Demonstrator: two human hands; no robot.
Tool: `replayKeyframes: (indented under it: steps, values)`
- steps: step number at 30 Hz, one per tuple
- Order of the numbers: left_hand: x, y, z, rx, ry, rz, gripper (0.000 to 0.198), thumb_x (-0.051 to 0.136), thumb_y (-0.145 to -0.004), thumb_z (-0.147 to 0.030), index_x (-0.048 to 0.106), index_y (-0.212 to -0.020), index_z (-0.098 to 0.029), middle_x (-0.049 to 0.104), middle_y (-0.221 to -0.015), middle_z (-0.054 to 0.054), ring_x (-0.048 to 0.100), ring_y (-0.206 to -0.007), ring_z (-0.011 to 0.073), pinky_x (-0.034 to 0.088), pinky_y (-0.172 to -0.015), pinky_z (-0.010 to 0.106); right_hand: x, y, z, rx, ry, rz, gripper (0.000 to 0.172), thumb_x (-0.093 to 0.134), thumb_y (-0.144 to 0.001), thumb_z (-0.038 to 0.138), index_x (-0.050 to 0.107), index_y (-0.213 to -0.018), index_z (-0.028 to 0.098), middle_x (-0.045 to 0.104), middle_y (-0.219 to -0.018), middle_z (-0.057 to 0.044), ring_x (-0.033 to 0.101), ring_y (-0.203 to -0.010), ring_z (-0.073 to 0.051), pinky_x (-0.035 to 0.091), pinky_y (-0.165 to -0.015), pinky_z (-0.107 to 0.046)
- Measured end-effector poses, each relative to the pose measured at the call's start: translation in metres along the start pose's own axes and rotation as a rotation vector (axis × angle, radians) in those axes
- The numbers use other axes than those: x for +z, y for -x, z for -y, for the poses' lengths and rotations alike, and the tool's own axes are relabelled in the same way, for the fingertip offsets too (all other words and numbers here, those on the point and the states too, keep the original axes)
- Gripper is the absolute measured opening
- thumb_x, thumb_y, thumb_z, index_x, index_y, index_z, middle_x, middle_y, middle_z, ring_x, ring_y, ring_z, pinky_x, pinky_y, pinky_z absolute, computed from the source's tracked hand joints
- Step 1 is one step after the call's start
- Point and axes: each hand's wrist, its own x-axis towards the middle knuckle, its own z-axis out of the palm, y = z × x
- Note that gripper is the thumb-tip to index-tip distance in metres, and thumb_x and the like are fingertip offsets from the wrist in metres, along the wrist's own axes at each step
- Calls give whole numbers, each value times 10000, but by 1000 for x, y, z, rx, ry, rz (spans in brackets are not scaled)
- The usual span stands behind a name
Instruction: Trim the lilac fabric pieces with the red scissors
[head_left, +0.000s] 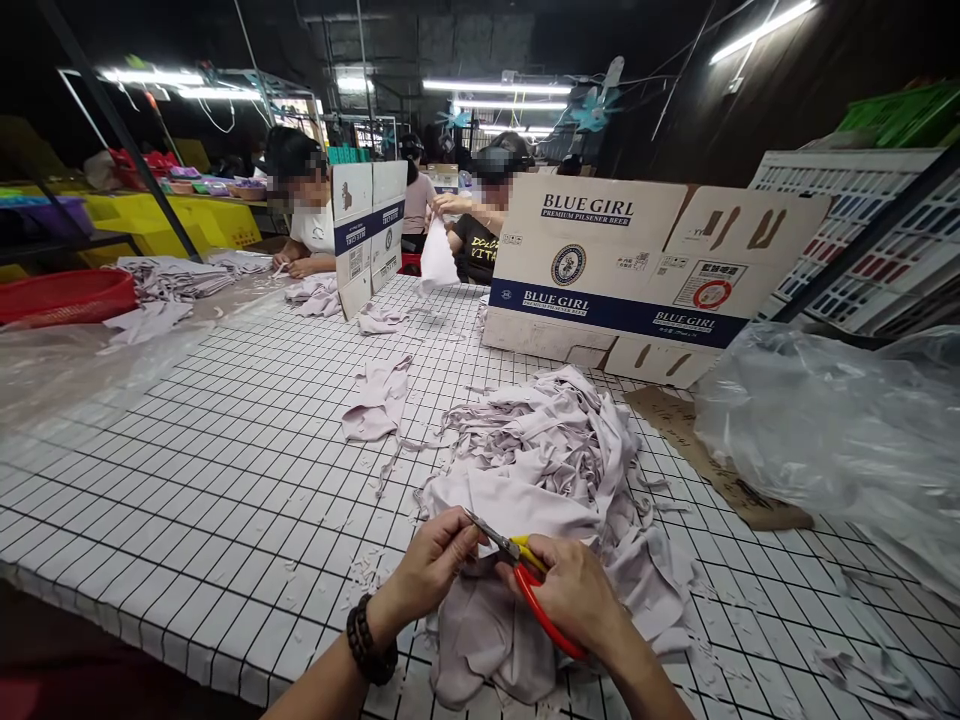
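Note:
Near the table's front edge, my right hand (pixel 566 590) is closed round scissors (pixel 541 612) with red and yellow handles. Their blades point up and left, and the tip is at the fingertips of my left hand (pixel 435 560). That hand is pinched on the edge of a pale pinkish fabric piece (pixel 491 640), which hangs down toward the table edge. A dark beaded bracelet is on the left wrist. Just beyond both hands lies a large heap of the same pale fabric (pixel 547 440). One separate piece (pixel 377 398) lies to the left of the heap.
Cardboard boxes (pixel 600 270) stand upright across the white grid-patterned table (pixel 225 460). Clear plastic (pixel 817 430) and brown card (pixel 712 460) lie right. Fabric scraps dot the surface. A red basin (pixel 67 297) is far left. Several people are seated beyond, some handling fabric.

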Motion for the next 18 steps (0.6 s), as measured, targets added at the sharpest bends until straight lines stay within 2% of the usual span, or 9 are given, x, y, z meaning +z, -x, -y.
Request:
replayKeyframes:
  steps: [3,6,9,11,15,18]
  values:
    - [0,0,0,-35,61,-6,363,511,-921,-483,613,-819,-150,554,-710,10,569,-621,141,465,-612,263,2,0,-3,-7,-31,14,378,594,-767,435,402,-525,217,416,-478,60,365,-480,-110,226,-478,-239]
    - [0,0,1,-41,95,-21,363,538,-907,-487,629,-831,-143,555,-717,10,567,-621,135,466,-612,260,-6,-3,-11,26,-99,-25,346,601,-776,452,432,-579,224,466,-529,52,444,-518,-127,302,-492,-228]
    - [-2,0,2,-50,140,-36,368,554,-895,-493,633,-834,-139,558,-748,19,554,-644,137,472,-616,264,-16,-9,-27,110,-110,-177,258,637,-752,442,479,-754,238,570,-655,27,544,-603,-173,410,-549,-253]
    - [-2,0,4,-62,169,-52,370,553,-892,-501,624,-840,-141,564,-782,31,546,-676,145,479,-623,269,-18,-15,-37,93,-35,-290,241,640,-736,389,470,-826,245,615,-741,-3,585,-674,-208,451,-607,-291]
    - [-2,-1,8,-75,75,-70,338,522,-918,-473,607,-891,-146,556,-783,26,519,-699,144,456,-644,262,-11,-28,-48,27,46,-422,89,526,-785,283,460,-829,240,628,-832,-70,593,-816,-264,453,-747,-377]
    - [-2,-2,15,-69,-24,-75,277,555,-910,-431,580,-920,-156,544,-779,9,490,-680,127,426,-639,243,-8,-38,-48,46,46,-475,100,505,-821,305,465,-872,229,623,-908,-110,578,-868,-280,446,-770,-395]
